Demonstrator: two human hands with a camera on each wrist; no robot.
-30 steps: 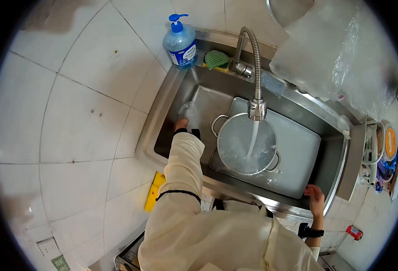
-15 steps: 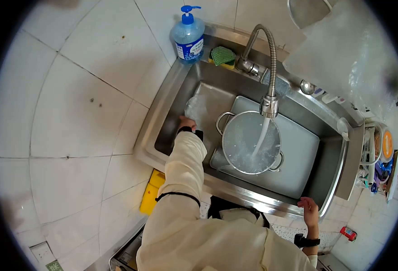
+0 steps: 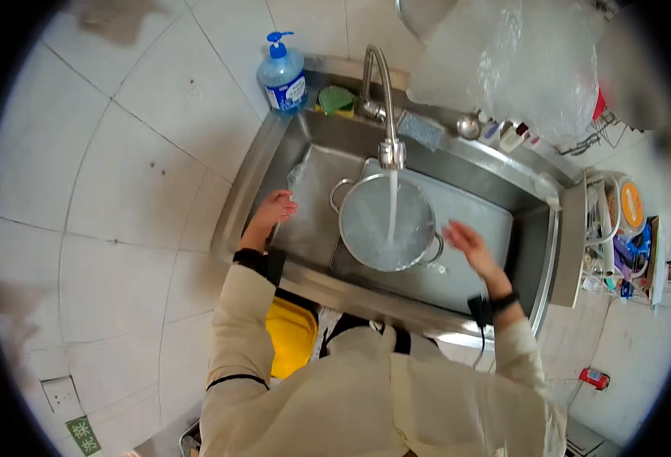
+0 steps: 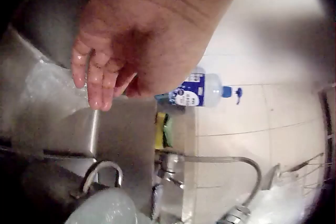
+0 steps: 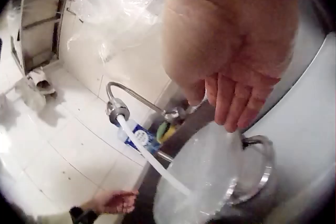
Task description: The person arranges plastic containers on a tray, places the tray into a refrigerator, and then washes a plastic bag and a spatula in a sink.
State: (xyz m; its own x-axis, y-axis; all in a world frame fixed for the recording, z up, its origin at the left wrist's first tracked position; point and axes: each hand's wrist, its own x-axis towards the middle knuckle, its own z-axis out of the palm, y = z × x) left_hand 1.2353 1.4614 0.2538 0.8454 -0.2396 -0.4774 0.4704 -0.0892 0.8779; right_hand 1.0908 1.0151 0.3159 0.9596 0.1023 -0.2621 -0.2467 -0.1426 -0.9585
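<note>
A two-handled steel pot (image 3: 351, 242) stands in the sink on a grey tray (image 3: 472, 278), and water from the faucet (image 3: 392, 154) runs into it. My left hand (image 3: 274, 212) hovers over the sink's left side, wet, its fingers loosely extended and holding nothing. Close to its fingertips, a crumpled clear plastic film (image 4: 50, 90) lies on the sink floor. My right hand (image 3: 469, 250) hangs in the air to the right of the pot, near the looped handle (image 5: 266, 163), with palm bare and fingers extended.
A blue soap pump bottle (image 3: 284, 84) stands at the sink's back left corner. Beside it lie a green and yellow sponge (image 3: 336, 100) and a grey scouring pad (image 3: 421, 129). Clear plastic bags (image 3: 503, 61) hang at the back right, above a ladle (image 3: 469, 126).
My left hand has come back from the plastic film and lifted away. My right hand has left the sink's front right rim and moved inward toward the pot. Water keeps running.
</note>
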